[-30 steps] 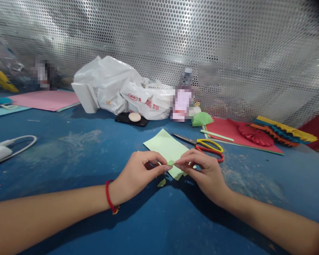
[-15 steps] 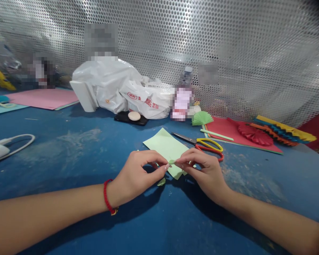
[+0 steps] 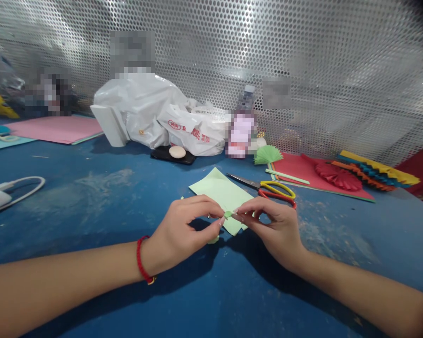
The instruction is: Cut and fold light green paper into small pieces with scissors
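A small green paper piece is pinched between my two hands. My left hand, with a red braided bracelet at the wrist, grips its left edge between thumb and fingertips. From the other side my right hand holds it in the same kind of pinch. Beneath the fingers lies a pale green paper sheet with a cut lower edge. Scissors with yellow and red handles lie just beyond my right hand. Another green paper scrap is partly hidden under my left hand.
At the back stand white plastic bags and a bottle. A black phone bears a pale oval object. Red paper and folded fans lie right, pink paper far left. A white cable loops at left.
Both hands stay almost in place, still pinching the green paper piece, which now shows slightly more of its face. The whole view has shifted slightly.
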`<action>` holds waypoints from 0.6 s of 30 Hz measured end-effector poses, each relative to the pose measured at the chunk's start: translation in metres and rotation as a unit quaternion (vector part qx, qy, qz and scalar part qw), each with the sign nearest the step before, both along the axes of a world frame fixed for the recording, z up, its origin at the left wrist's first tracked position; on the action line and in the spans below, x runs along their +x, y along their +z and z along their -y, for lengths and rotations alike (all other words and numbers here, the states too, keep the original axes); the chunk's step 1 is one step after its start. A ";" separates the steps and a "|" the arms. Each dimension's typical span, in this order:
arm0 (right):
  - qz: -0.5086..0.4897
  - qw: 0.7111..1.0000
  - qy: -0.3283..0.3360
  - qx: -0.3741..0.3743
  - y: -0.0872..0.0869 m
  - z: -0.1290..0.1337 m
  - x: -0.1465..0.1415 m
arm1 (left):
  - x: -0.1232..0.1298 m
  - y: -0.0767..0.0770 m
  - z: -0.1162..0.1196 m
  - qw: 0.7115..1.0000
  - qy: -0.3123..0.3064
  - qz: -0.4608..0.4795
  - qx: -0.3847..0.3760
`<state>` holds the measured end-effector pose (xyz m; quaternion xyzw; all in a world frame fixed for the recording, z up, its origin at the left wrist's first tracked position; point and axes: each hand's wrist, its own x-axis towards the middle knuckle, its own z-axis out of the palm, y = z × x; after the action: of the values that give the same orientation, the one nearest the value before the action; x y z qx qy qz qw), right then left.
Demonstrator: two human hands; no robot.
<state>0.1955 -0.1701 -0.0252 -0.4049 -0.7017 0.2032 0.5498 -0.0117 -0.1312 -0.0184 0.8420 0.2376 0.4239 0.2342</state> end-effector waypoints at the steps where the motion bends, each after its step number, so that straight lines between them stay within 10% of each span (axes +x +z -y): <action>1: 0.002 1.000 -0.006 -0.001 0.000 0.000 0.000 | 0.000 0.000 0.000 1.000 0.000 -0.002 0.002; 18: 0.046 0.998 -0.001 0.041 0.002 0.006 0.000 | 0.000 -0.002 0.001 0.999 -0.030 -0.014 0.000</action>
<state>0.1955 -0.1756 -0.0232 -0.3917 -0.7335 0.1551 0.5334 -0.0114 -0.1321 -0.0203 0.8548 0.2156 0.4048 0.2429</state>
